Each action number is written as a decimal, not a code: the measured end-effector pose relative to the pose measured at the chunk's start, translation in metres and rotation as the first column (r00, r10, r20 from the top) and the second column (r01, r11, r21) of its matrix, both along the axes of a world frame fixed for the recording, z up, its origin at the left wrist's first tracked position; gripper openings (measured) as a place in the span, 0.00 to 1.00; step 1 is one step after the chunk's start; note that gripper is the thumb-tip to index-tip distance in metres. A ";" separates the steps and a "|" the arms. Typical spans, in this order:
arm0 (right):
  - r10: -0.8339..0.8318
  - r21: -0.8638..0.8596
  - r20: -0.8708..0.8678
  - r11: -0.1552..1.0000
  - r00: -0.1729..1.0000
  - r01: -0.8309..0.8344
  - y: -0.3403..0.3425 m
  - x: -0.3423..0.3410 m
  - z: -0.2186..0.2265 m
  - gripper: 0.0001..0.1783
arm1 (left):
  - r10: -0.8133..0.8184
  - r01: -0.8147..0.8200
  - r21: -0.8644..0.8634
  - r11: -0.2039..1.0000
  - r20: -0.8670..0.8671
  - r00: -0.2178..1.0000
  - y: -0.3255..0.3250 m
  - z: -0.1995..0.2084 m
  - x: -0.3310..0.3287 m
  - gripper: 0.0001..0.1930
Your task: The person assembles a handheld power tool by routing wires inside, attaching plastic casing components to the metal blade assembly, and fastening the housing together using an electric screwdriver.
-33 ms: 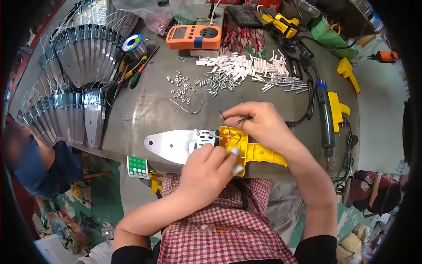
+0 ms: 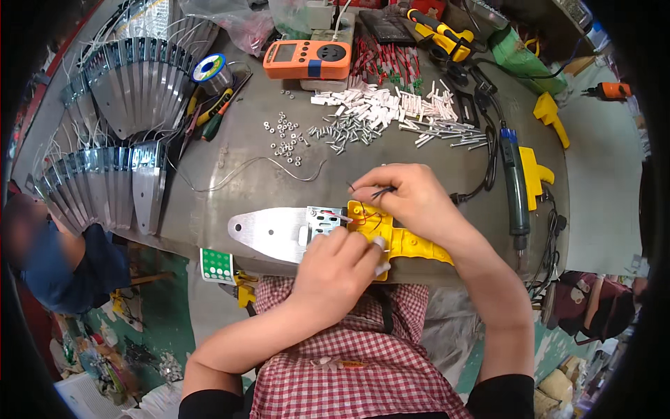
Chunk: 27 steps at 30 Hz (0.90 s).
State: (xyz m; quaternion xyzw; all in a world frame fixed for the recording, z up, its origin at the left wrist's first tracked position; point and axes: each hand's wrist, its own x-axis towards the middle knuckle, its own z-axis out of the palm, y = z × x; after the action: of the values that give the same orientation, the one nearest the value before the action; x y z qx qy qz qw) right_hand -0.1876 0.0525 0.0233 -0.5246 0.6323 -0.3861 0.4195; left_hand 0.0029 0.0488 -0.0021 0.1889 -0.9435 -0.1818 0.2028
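Note:
A yellow plastic handle shell (image 2: 419, 244) lies at the table's near edge, its inside facing up. Joined to its left is a tapered silver metal plate (image 2: 262, 234) with a perforated bracket (image 2: 325, 218). My left hand (image 2: 333, 269) curls over the near side of the joint, white covers on its fingertips; whatever it grips underneath is hidden. Above the shell, my right hand (image 2: 419, 199) pinches thin black wires (image 2: 382, 191) between thumb and fingers. Red and dark wires (image 2: 363, 218) run inside the shell.
Beyond lie nuts (image 2: 283, 136), screws (image 2: 349, 129), white sleeves (image 2: 363, 101) and an orange meter (image 2: 307, 59). A solder spool (image 2: 211, 70) and metal plates (image 2: 139, 84) stand left. An electric screwdriver (image 2: 515, 188) lies right. Another person's sleeve (image 2: 84, 265) shows far left.
The left hand has shifted very slightly to the right along the shell. The right hand keeps its pinch on the wires, nearly unmoved.

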 end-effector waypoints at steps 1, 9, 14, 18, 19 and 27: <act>0.009 0.040 -0.051 0.999 0.999 -0.007 -0.002 0.003 0.002 0.10 | 0.017 -0.023 -0.091 0.996 -0.063 0.998 -0.001 -0.008 -0.006 0.16; 0.008 0.095 -0.076 0.995 0.997 -0.001 0.003 0.019 -0.007 0.09 | 0.323 -0.213 0.406 0.888 -0.223 0.920 -0.033 -0.013 0.027 0.10; 0.132 -0.078 -0.195 0.986 0.972 -0.149 0.019 0.018 -0.012 0.09 | 0.285 -0.213 0.373 0.903 -0.151 0.947 -0.047 -0.007 0.017 0.10; 0.145 -0.139 -0.307 0.971 0.941 -0.195 0.019 0.021 -0.013 0.11 | 0.296 -0.147 0.607 0.781 -0.153 0.943 -0.053 -0.007 0.011 0.10; 0.151 -0.143 -0.326 0.968 0.933 -0.206 0.018 0.022 -0.014 0.10 | 0.339 -0.146 0.695 0.704 -0.148 0.929 -0.053 -0.009 0.012 0.10; 0.163 -0.152 -0.290 0.965 0.943 -0.214 0.017 0.018 -0.016 0.08 | 0.430 -0.167 0.893 0.417 -0.032 0.902 -0.052 -0.001 0.008 0.09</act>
State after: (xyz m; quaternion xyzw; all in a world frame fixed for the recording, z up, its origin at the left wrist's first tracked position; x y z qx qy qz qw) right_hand -0.1696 0.0691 0.0074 -0.6673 0.5931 -0.3236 0.3132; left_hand 0.0112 -0.0027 -0.0034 0.4062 -0.6321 -0.6196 0.2269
